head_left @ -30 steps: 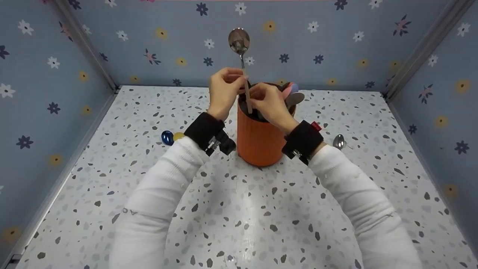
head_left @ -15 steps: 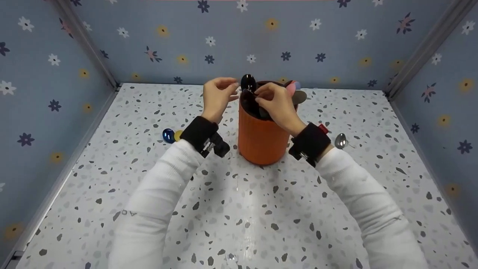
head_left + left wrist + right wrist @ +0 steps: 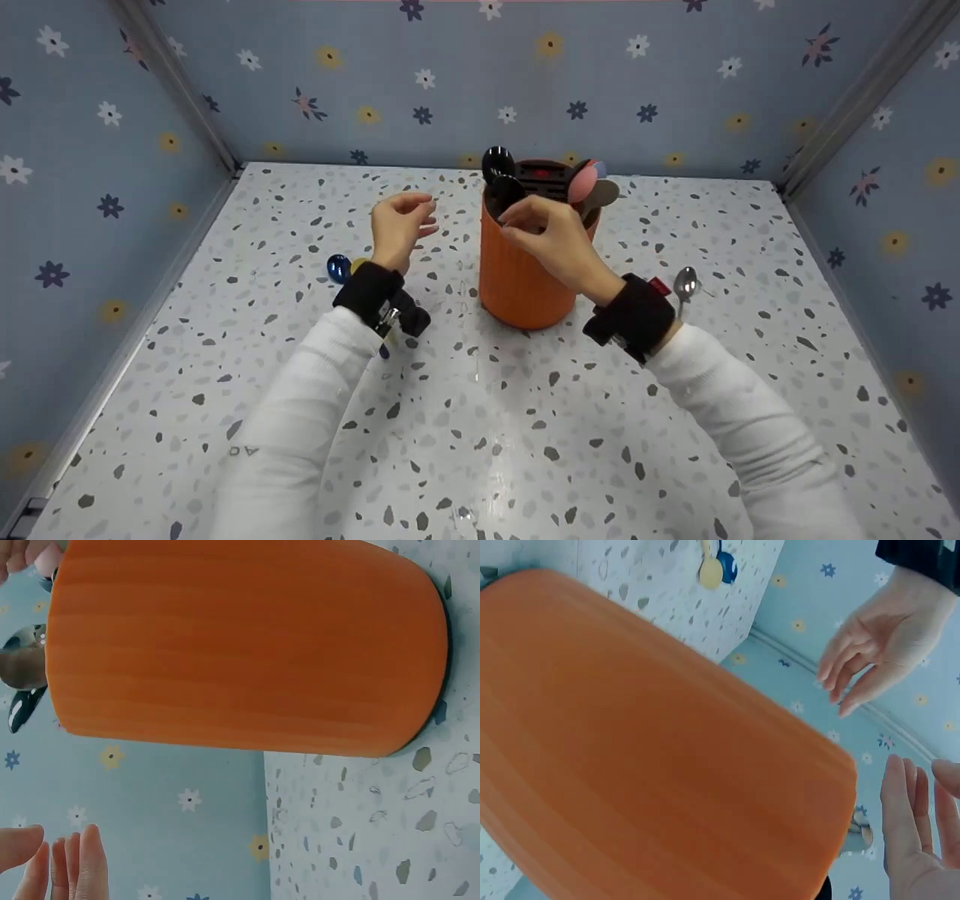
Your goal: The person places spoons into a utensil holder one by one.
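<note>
An orange ribbed utensil holder stands upright near the back of the table. Several spoons stick up from it: two shiny dark ones at the left, a pink one and a grey one at the right. My left hand hovers left of the holder with nothing in it, fingers loosely extended. In front of the holder's rim is my right hand; the right wrist view shows its fingers straight and the thumb apart, holding nothing.
A blue spoon and a yellow spoon lie on the speckled table at the left, partly behind my left wrist. Beside my right wrist lies a silver spoon. Flowered panels enclose the back and sides.
The long-handled spoon held in both hands has gone down into the holder and been let go. My left hand has drawn away left and down; the right has moved slightly toward me.
</note>
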Tool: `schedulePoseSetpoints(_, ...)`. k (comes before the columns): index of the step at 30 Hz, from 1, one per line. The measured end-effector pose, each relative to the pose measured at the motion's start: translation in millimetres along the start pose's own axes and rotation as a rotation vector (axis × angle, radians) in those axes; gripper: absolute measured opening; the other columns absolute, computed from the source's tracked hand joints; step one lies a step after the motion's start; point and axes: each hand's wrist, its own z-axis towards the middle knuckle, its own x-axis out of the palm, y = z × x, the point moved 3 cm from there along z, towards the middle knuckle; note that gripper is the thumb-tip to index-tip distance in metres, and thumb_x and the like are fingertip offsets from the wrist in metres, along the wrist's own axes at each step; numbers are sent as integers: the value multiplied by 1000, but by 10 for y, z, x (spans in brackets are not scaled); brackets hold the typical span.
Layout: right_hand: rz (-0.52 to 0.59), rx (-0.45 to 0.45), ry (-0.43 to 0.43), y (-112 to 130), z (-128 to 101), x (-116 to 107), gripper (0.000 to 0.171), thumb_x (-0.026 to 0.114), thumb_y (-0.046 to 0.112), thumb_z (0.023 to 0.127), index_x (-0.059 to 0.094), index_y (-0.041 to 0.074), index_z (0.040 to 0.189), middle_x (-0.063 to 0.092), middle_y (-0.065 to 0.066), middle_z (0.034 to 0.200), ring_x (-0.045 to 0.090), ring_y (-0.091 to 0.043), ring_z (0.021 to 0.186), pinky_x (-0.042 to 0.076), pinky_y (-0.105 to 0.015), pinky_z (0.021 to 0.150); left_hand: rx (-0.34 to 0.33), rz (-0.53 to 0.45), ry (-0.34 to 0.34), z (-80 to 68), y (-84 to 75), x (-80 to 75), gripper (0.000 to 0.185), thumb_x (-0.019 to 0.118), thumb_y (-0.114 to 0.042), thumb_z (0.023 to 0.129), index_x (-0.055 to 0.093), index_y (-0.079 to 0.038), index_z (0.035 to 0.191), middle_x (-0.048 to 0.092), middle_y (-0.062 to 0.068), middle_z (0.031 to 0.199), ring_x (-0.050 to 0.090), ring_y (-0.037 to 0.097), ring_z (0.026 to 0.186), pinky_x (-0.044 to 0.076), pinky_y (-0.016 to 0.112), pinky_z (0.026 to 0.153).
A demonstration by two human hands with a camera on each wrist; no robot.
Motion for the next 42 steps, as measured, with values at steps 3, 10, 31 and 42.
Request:
schedulePoseSetpoints(3,15,-3,47,-26,-74,74,15,62,5,82,62,-1,95,63,-13,93,58,-14,78,50,-27,72,-25,-5,-23,20,118,-90,24,56,0,84,57,12,105,55,7,83,56,7,57,55,30,70)
schedulePoseSetpoints(10,77,11,122,-157,-243,186,16,62,5,82,61,-4,96,62,-15,94,59,-17,80,51,-29,73,-113,-7,-76,44,406,-292,23,56,1,83,58,11,105,56,10,84,56,7,54,55,25,64)
schedulePoseSetpoints(31,195,286,219,-771,-618,305,22,63,5,81,59,-9,98,61,-17,94,60,-19,78,54,-29,73,-240,124,-195,83,938,-855,26,55,-3,84,57,8,108,56,13,90,54,4,52,55,23,64)
schedulePoseSetpoints(42,292,386,260,-960,-780,297,27,59,3,83,54,-14,104,56,-28,101,61,-21,78,54,-32,75,-282,281,-221,141,1103,-1066,30,55,-2,84,55,11,110,58,21,99,55,3,49,53,18,54)
